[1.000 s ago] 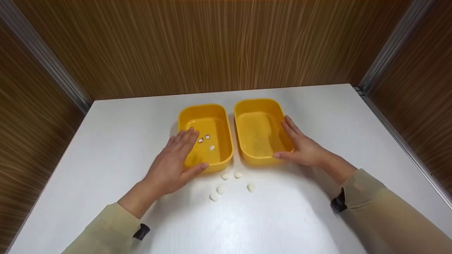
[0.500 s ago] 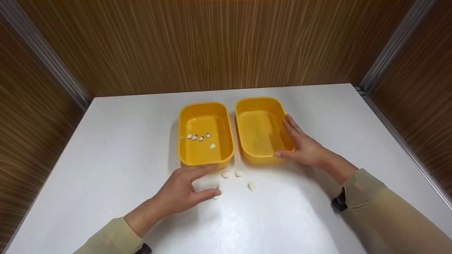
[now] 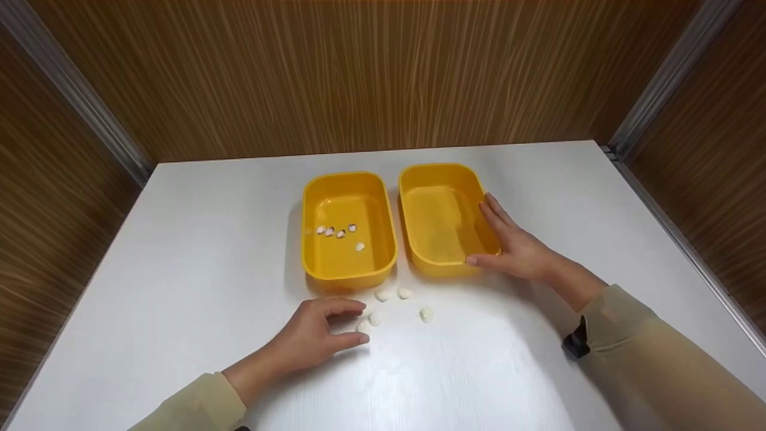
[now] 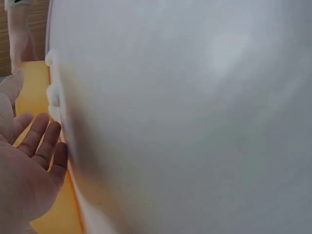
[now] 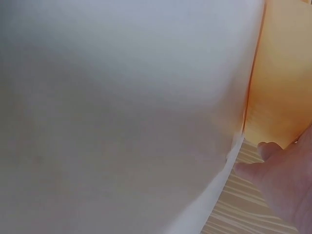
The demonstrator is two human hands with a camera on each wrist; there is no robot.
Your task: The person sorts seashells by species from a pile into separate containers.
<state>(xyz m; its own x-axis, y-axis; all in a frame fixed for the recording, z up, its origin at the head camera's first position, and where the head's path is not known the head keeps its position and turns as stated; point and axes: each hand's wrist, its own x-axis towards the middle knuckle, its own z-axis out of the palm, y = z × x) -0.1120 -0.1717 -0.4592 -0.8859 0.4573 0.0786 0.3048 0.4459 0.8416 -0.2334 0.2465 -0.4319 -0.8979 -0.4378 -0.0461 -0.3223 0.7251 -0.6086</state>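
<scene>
My left hand is low over the table in front of the left yellow bin, thumb and index finger apart on either side of a small white lump. A second white lump sits just beyond the fingertips. In the left wrist view the left hand has its fingers loosely bent, with white lumps past them. My right hand rests against the right yellow bin, fingers straight along its right side and thumb at the near rim.
Several small whitish pieces lie on the left bin's floor. More white lumps are on the white table before the bins, one farther right. Wood-grain panels close off the back and sides.
My left hand has drawn back from over the left bin, down toward the white lumps, uncovering more pieces in the bin. Its thumb and index finger have come closer together. The right hand stays put.
</scene>
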